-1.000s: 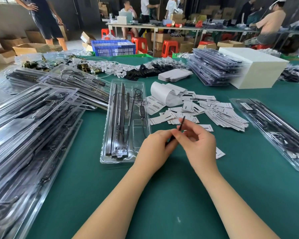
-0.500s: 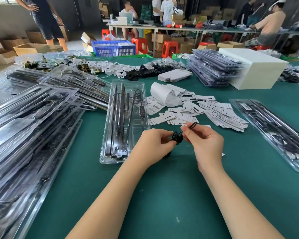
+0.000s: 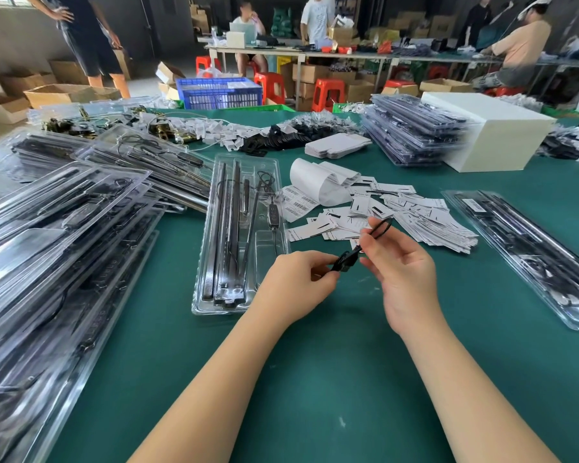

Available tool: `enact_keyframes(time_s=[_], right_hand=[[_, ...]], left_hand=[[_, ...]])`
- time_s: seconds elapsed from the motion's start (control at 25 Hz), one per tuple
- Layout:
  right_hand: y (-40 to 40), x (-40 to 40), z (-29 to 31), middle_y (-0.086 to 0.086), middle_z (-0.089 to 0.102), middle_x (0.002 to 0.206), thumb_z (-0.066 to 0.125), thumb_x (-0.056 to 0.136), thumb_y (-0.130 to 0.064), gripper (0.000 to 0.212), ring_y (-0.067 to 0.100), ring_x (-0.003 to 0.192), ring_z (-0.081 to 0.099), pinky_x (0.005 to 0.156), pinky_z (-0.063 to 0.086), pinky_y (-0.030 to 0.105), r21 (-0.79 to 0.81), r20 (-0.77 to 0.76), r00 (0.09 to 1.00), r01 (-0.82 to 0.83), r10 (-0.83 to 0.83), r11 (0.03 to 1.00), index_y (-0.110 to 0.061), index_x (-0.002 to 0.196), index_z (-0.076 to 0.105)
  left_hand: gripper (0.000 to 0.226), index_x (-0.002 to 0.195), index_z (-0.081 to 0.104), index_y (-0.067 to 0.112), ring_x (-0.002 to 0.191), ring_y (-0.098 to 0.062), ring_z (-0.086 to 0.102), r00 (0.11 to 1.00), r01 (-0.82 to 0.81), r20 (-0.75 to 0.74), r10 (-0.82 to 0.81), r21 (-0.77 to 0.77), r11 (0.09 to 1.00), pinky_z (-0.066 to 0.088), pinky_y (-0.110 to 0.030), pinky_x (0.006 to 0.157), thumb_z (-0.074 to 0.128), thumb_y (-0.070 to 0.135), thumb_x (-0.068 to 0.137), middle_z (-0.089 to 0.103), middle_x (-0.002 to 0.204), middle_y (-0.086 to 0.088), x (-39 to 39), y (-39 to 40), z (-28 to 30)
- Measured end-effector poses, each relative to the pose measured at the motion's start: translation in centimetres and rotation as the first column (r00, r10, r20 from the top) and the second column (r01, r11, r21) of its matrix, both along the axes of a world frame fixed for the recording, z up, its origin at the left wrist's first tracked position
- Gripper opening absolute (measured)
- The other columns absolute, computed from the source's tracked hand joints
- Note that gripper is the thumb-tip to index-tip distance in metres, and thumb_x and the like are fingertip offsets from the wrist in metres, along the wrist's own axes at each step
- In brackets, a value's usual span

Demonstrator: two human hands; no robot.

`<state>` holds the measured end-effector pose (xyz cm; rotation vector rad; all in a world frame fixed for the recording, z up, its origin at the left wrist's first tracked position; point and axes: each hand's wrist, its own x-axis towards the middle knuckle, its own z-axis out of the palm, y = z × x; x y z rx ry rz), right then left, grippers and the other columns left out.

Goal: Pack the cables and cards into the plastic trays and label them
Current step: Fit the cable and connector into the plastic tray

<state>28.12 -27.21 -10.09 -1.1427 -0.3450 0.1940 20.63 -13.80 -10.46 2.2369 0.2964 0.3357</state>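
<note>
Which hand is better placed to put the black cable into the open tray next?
Probably the left hand: it grips the cable at its plug end and is right beside the open tray. The right hand pinches the loop farther from the tray.

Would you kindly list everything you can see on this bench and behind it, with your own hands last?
Open clear plastic tray: one, holding black rods and a cable, centre.
Short black cable: one, held between both hands.
Clear sealed trays: many, piled left; another stack far right; one alone right.
White printed cards: many, scattered.
White barcode label roll: one.
White box: one.
Blue crate: one, behind.
Red stools: several.
Left hand: pinches the plug.
Right hand: pinches the loop.
</note>
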Motion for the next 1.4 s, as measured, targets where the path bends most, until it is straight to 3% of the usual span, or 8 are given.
enact_keyframes(time_s=[0.24,0.32,0.48,0.6,0.72,1.0,1.24,1.4], right_hand=[[-0.6,0.5,0.6,-0.001,0.073,0.094,0.073,0.069,-0.015,0.032,0.014,0.086,0.067,0.077,0.056,0.026,0.153,-0.110,0.991,-0.065,0.082,0.986,-0.021,0.100,0.070],[-0.7,0.7,0.6,-0.001,0.073,0.091,0.072,0.069,-0.011,0.032,0.014,0.086,0.066,0.077,0.056,0.026,0.198,-0.103,0.992,-0.050,0.071,0.979,-0.021,0.100,0.069],[-0.7,0.9,-0.1,-0.005,0.073,0.086,0.074,0.075,0.002,0.031,0.012,0.085,0.067,0.077,0.054,0.025,0.098,0.112,0.980,0.155,-0.166,0.983,-0.024,0.092,0.072],[-0.2,0.7,-1.2,-0.008,0.072,0.085,0.073,0.078,0.008,0.028,0.012,0.083,0.068,0.081,0.055,0.029,-0.058,0.454,0.855,0.310,-0.251,0.949,-0.017,0.091,0.072],[0.3,0.3,-2.3,-0.014,0.070,0.090,0.074,0.075,0.011,0.032,0.007,0.088,0.068,0.085,0.054,0.026,-0.149,0.808,0.563,0.479,-0.172,0.865,-0.018,0.087,0.073],[1.3,-0.4,-3.3,-0.001,0.074,0.091,0.073,0.070,0.004,0.015,0.015,0.097,0.068,0.090,0.051,0.025,-0.202,0.932,0.361,0.554,-0.015,0.808,-0.009,0.077,0.077],[2.0,-0.8,-3.7,0.003,0.072,0.109,0.073,0.071,0.008,0.026,0.020,0.111,0.064,0.097,0.046,0.026,-0.353,0.914,0.366,0.505,0.175,0.788,-0.010,0.090,0.077],[2.4,-1.5,-3.6,-0.021,0.051,0.134,0.059,0.073,0.014,0.060,0.000,0.129,0.045,0.109,0.029,0.012,-0.525,0.780,0.550,0.317,0.298,0.790,-0.020,0.123,0.066]], left_hand=[[0.027,0.112,0.069,0.035,0.064,-0.003,0.054,1.000,0.010,-0.008,-0.009,0.072,0.997,0.044,-0.015,0.062,0.058,0.026,0.089,0.069,0.078,0.013,0.2,0.1,-0.4],[0.027,0.112,0.069,0.036,0.070,0.000,0.059,1.000,0.001,0.005,-0.001,0.048,0.999,0.047,-0.014,0.067,0.059,0.025,0.088,0.070,0.082,0.014,0.2,0.2,-0.5],[0.025,0.109,0.071,0.035,0.071,0.006,0.062,1.000,-0.009,0.007,0.009,-0.127,0.992,0.053,-0.022,0.076,0.062,0.026,0.088,0.070,0.078,0.020,0.3,0.4,-0.7],[0.021,0.102,0.071,0.035,0.069,0.002,0.063,1.000,0.004,0.000,-0.004,-0.189,0.982,0.054,-0.024,0.074,0.059,0.024,0.090,0.071,0.074,0.015,0.3,0.6,-0.7],[0.020,0.099,0.072,0.027,0.071,-0.006,0.069,1.000,-0.010,0.010,0.013,-0.284,0.959,0.050,-0.022,0.065,0.056,0.017,0.092,0.074,0.081,0.007,0.4,0.6,-0.5],[0.018,0.089,0.072,0.010,0.053,-0.009,0.049,0.998,-0.010,0.048,0.035,-0.453,0.892,0.038,-0.014,0.051,0.056,0.017,0.093,0.063,0.065,0.005,0.0,1.5,-0.6],[0.023,0.098,0.073,0.011,0.075,-0.023,0.049,0.998,-0.037,0.015,0.060,-0.636,0.770,0.040,-0.038,0.072,0.052,0.021,0.097,0.062,0.080,-0.013,0.1,2.2,-0.8],[0.033,0.091,0.074,0.017,0.076,-0.018,0.059,0.999,0.034,0.034,-0.013,-0.713,0.700,0.046,-0.031,0.074,0.049,0.036,0.099,0.066,0.082,-0.008,-0.2,2.7,-0.5]])
